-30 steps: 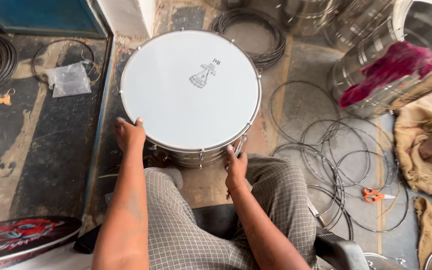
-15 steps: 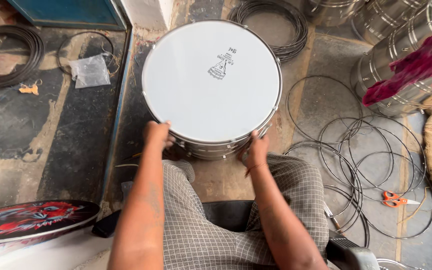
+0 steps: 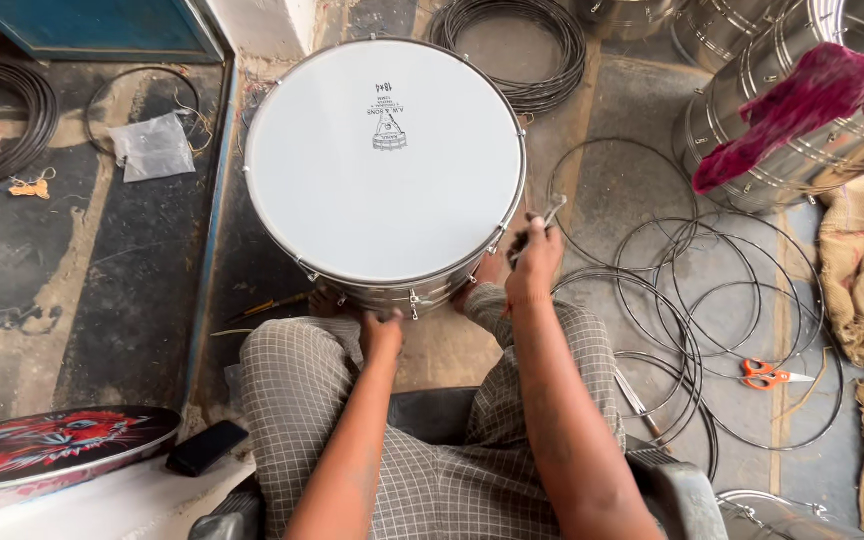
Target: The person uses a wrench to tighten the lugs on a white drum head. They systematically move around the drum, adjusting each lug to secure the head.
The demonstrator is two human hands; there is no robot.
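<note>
The round white-skinned metal drum (image 3: 384,165) now sits further right between the person's knees than a second ago. The left hand (image 3: 382,335) has slid to the near rim, fingers curled against the shell. The right hand (image 3: 535,262) has lifted off and pinches a thin metal tool (image 3: 550,213) beside the rim, suggesting tuning-rod work. Loose wire hoops (image 3: 692,300) and orange scissors (image 3: 767,374) litter the dusty floor (image 3: 82,290).

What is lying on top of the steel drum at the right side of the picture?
A crumpled magenta cloth is draped over the upper side of the steel drum. The drum surface under the cloth is covered and cannot be seen. Nothing else visibly rests on it.
</note>
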